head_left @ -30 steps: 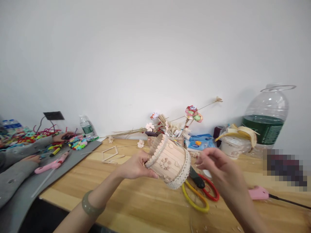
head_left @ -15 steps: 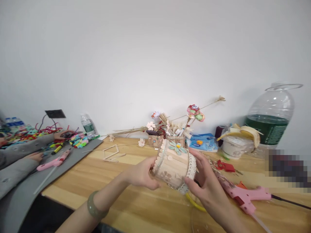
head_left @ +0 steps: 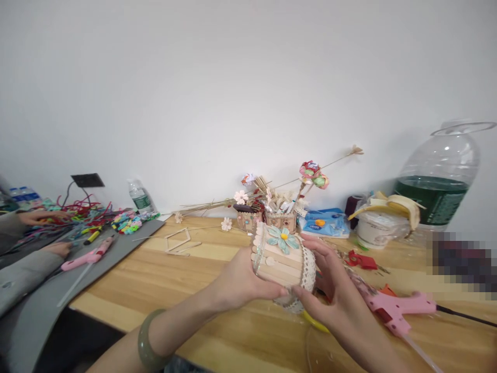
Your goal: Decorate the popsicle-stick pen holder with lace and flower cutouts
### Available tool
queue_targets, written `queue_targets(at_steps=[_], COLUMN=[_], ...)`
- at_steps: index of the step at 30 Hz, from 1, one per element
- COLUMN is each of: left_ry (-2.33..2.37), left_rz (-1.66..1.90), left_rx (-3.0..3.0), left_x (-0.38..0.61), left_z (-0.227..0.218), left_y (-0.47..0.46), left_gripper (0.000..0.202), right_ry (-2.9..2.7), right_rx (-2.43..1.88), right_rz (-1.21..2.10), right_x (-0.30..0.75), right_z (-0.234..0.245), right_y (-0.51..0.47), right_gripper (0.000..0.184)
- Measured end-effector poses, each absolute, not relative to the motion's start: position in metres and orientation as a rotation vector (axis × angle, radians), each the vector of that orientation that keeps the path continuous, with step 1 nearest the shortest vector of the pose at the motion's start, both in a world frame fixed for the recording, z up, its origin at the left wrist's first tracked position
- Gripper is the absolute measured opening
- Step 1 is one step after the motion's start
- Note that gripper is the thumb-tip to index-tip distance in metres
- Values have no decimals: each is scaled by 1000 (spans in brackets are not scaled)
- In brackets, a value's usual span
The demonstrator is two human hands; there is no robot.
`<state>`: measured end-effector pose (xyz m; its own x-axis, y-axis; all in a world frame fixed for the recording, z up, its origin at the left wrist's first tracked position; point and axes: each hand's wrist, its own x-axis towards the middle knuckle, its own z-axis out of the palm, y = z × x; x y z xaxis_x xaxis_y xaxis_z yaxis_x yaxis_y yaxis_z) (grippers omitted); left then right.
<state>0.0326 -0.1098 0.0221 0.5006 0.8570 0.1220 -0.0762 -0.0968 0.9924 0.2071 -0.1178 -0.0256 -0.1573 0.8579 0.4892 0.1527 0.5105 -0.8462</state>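
Observation:
Between my hands, above the table, is a round pot (head_left: 280, 264) made of wooden craft sticks, tipped on its side. A teal fabric flower with a yellow centre decorates it, lace trim (head_left: 309, 272) rings its right end and a glittery band its left. My left hand (head_left: 243, 280) grips the left end, thumb pressed along the near side. On the lace end, my right hand (head_left: 328, 285) has its fingers on top and thumb below. The pot's far side and the left fingertips are hidden. Part of a yellow ring (head_left: 316, 322) shows beneath my right hand.
A pink glue gun (head_left: 404, 308) lies right of my right hand. Behind stand decorated pots (head_left: 279, 221) with flowers, blue wipes (head_left: 324, 224), a white tub (head_left: 375, 230) with banana peel and a large bottle (head_left: 435, 181). Stick frame (head_left: 178, 242) left; another person's hands (head_left: 58, 249) work farther left.
My left hand has moved farther around the pot, its thumb now across the near side. The pot has turned slightly. The other person's far hand has shifted left.

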Motion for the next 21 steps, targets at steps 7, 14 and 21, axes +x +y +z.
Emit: queue_targets(at_steps=[7,14,21], left_ry=[715,772,806], left_rz=[928,903,901], left_rx=[1481,1499,1529], left_x=[38,44,46], left_z=[24,34,37], left_y=[-112,-119,-118], left_gripper=[46,48,48], right_ry=[-1672,-1634,-1621], right_rx=[-885,-903,-898], right_rz=[681,728,750], right_x=[208,209,210], right_z=[-25,-22,-23], right_y=[-120,-121,-119], right_gripper=[53,39,41])
